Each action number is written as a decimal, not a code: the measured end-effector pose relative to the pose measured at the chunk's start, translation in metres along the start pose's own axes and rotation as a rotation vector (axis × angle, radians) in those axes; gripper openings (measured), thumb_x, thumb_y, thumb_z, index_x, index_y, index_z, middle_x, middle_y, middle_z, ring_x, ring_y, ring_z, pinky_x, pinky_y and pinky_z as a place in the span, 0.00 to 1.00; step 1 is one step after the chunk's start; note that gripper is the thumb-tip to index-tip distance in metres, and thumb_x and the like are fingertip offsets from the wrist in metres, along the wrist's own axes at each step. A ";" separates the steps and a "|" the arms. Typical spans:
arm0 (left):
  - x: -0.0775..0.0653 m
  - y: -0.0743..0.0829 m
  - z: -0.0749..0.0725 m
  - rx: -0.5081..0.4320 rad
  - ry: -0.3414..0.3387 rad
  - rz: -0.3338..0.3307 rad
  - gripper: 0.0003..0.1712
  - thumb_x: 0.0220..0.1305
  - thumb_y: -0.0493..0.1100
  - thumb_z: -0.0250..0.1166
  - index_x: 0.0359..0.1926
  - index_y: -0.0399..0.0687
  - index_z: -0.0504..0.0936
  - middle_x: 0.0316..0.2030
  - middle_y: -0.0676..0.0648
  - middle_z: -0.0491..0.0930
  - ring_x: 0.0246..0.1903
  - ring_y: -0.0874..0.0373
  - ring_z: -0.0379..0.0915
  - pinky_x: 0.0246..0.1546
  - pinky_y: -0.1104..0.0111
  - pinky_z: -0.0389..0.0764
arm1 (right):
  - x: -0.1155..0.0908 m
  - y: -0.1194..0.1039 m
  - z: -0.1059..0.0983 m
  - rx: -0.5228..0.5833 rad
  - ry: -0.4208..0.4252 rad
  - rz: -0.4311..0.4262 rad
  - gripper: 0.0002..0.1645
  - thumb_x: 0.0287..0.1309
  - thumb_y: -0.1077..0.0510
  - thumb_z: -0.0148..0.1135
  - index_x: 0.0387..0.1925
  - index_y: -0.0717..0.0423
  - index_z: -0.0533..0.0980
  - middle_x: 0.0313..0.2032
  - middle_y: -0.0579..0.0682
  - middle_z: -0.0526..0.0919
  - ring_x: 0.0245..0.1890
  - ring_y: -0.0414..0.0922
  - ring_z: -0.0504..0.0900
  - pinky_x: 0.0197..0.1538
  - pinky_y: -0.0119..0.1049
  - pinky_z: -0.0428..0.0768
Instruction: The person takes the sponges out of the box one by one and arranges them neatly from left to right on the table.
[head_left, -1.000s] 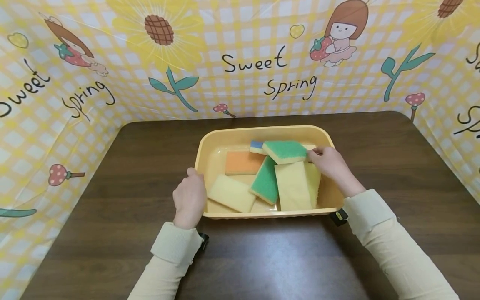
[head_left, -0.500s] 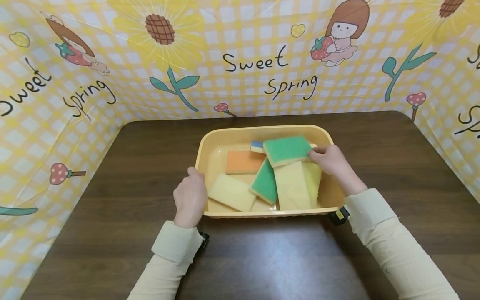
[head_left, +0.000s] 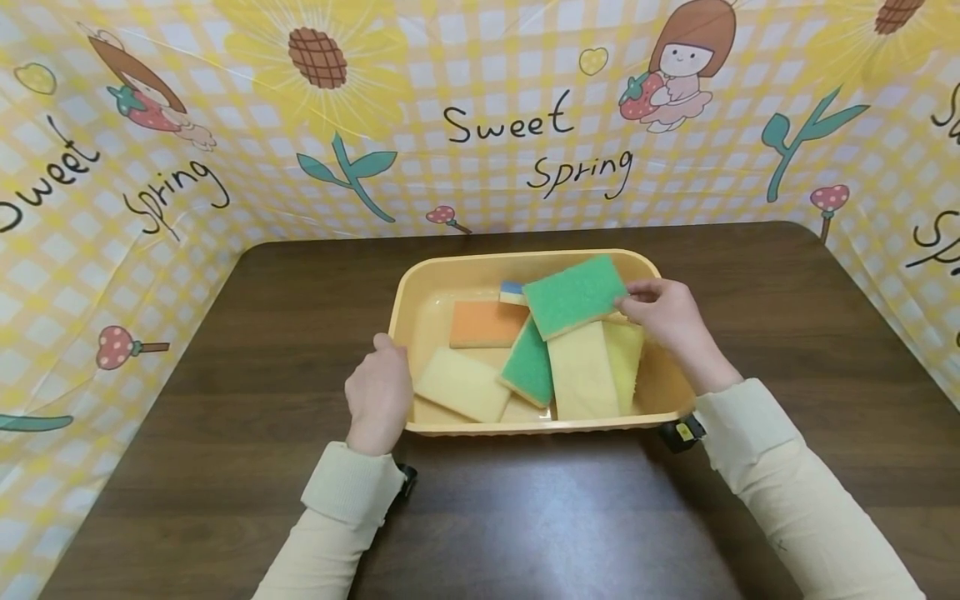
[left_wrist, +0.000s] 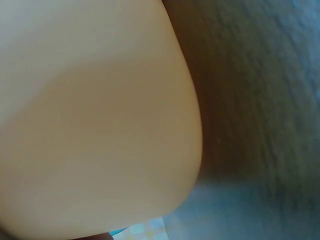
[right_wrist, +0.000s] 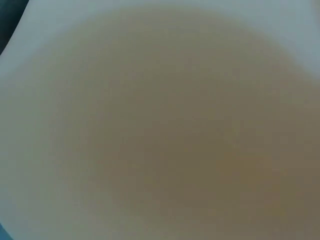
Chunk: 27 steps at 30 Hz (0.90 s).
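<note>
In the head view my right hand [head_left: 670, 321] pinches the right edge of a green-topped sponge [head_left: 576, 296], which is tilted over the other sponges. At the left end of the yellow plastic basin [head_left: 450, 429], my left hand [head_left: 378, 398] grips the rim; its fingertips are hidden. Beneath the held sponge lie a second green sponge [head_left: 531, 367] and a thick pale-yellow sponge [head_left: 583, 375]. An orange sponge [head_left: 487, 325], a flat cream sponge [head_left: 463, 386] and a partly covered blue-topped sponge [head_left: 512, 292] are also inside. Both wrist views are filled by blurred, close surfaces.
The basin stands on a dark wooden table [head_left: 247, 400]. Behind and at both sides hangs a yellow checked cloth [head_left: 480, 192] with printed flowers and words. A small black device [head_left: 681, 433] sits under my right wrist, by the basin's front right corner.
My right hand has raised the far right side of the green sponge, so it has turned and shows more of its green face. My left hand has stayed on the rim.
</note>
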<state>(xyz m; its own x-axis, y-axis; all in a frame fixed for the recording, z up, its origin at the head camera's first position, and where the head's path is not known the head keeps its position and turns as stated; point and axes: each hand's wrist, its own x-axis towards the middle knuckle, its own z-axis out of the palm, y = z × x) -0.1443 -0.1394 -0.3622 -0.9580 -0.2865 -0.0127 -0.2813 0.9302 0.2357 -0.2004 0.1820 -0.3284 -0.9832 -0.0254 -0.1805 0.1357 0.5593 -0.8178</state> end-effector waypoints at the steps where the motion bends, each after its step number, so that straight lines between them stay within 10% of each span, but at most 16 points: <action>1: 0.000 0.000 0.000 0.000 0.001 -0.001 0.16 0.75 0.46 0.44 0.40 0.34 0.65 0.26 0.33 0.79 0.26 0.41 0.80 0.24 0.53 0.77 | 0.000 0.000 0.000 0.000 0.011 -0.006 0.27 0.63 0.53 0.54 0.58 0.68 0.69 0.51 0.62 0.75 0.47 0.49 0.75 0.44 0.29 0.72; 18: 0.000 0.000 0.000 -0.015 0.011 0.000 0.16 0.75 0.45 0.44 0.38 0.34 0.65 0.26 0.32 0.79 0.27 0.40 0.80 0.25 0.51 0.77 | -0.003 0.008 -0.021 0.153 0.212 -0.029 0.26 0.63 0.48 0.57 0.54 0.64 0.72 0.35 0.38 0.75 0.34 0.29 0.75 0.39 0.21 0.74; 27: 0.000 0.000 0.000 0.000 0.008 0.002 0.16 0.75 0.45 0.44 0.38 0.34 0.65 0.25 0.33 0.79 0.25 0.41 0.80 0.23 0.53 0.77 | 0.006 0.023 -0.047 0.504 0.292 -0.028 0.08 0.60 0.56 0.61 0.38 0.53 0.71 0.24 0.31 0.79 0.27 0.25 0.82 0.36 0.15 0.76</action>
<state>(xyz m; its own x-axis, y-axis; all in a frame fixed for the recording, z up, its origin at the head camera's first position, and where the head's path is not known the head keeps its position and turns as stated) -0.1439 -0.1394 -0.3623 -0.9581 -0.2865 -0.0045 -0.2794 0.9307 0.2360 -0.2094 0.2340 -0.3224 -0.9705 0.2346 -0.0555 0.0800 0.0965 -0.9921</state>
